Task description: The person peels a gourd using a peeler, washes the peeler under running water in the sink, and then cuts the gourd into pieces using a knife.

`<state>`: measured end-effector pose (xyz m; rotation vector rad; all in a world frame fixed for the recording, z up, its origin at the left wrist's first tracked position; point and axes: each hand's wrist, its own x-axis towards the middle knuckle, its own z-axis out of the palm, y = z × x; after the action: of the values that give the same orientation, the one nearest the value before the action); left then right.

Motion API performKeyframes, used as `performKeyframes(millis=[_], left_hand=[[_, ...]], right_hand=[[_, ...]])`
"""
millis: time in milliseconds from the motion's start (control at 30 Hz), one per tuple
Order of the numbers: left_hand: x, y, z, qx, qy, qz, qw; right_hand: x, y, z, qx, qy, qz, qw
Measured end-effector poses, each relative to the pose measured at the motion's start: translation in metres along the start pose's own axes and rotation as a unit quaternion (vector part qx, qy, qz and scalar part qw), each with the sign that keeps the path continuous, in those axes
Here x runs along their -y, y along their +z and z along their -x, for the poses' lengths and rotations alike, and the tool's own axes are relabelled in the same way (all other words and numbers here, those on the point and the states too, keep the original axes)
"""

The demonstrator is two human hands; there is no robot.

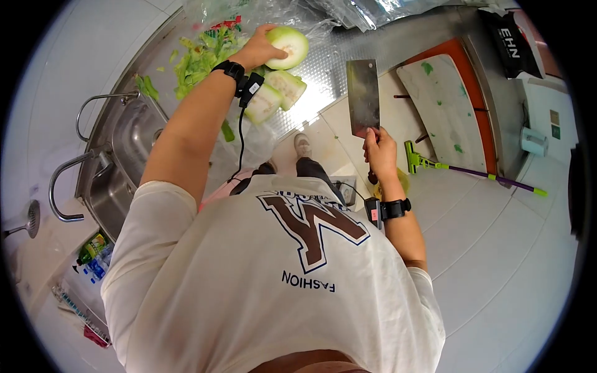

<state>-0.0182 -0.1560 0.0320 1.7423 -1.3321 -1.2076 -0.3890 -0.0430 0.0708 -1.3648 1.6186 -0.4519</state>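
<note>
My left hand [260,50] grips a cut piece of winter melon [291,46], pale green outside with its white, seedy face showing. Just below it on the metal counter lie two more cut melon pieces, one a seedy chunk [286,88] and the other a pale green chunk [262,103]. Leafy green scraps [202,59] are heaped left of that hand. Out to the right, my right hand [379,151] is closed round the handle of a cleaver [364,96]. Its broad blade points away from me, apart from the melon.
A double steel sink [115,193] with taps is at left. Clear plastic sheeting [298,15] lies along the counter's back. On the right are a pale folding table [444,112] and a green-headed mop [413,158] with a purple handle. Bottles [93,248] stand at lower left.
</note>
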Motion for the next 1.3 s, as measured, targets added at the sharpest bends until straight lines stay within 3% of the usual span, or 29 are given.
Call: performKeyframes(millis=[200,267,333,700,733,800,867,967,1100,1300], left_hand=[[0.011,-0.018,0.004,-0.006,-0.133,0.172,0.976],[0.001,-0.032,0.021,-0.010,-0.134,0.177,0.975],[-0.004,-0.051,0.036,0.055,-0.141,0.264,0.953],[0.056,-0.106,0.162,-0.007,-0.250,0.212,0.945],[0.063,-0.104,0.171,-0.014,-0.251,0.220,0.943],[0.073,-0.099,0.182,-0.021,-0.200,0.291,0.935],[0.081,-0.100,0.188,-0.028,-0.188,0.298,0.935],[0.089,-0.098,0.190,-0.055,-0.181,0.301,0.935],[0.094,-0.089,0.189,-0.132,-0.205,0.303,0.921],[0.098,-0.073,0.188,-0.172,-0.199,0.352,0.898]], right_hand=[[0.010,-0.008,-0.002,-0.009,0.000,-0.007,1.000],[0.017,-0.008,-0.006,-0.005,0.002,-0.013,1.000],[0.027,-0.007,-0.010,0.001,-0.017,-0.001,1.000],[0.121,0.060,-0.025,0.134,-0.189,0.075,0.970],[0.128,0.071,-0.027,0.141,-0.193,0.082,0.968],[0.140,0.094,-0.027,0.143,-0.290,0.120,0.939],[0.159,0.113,-0.019,0.160,-0.298,0.146,0.930],[0.171,0.141,-0.017,0.156,-0.409,0.174,0.882],[0.180,0.172,-0.016,0.157,-0.426,0.224,0.862],[0.183,0.195,-0.016,0.148,-0.403,0.279,0.859]])
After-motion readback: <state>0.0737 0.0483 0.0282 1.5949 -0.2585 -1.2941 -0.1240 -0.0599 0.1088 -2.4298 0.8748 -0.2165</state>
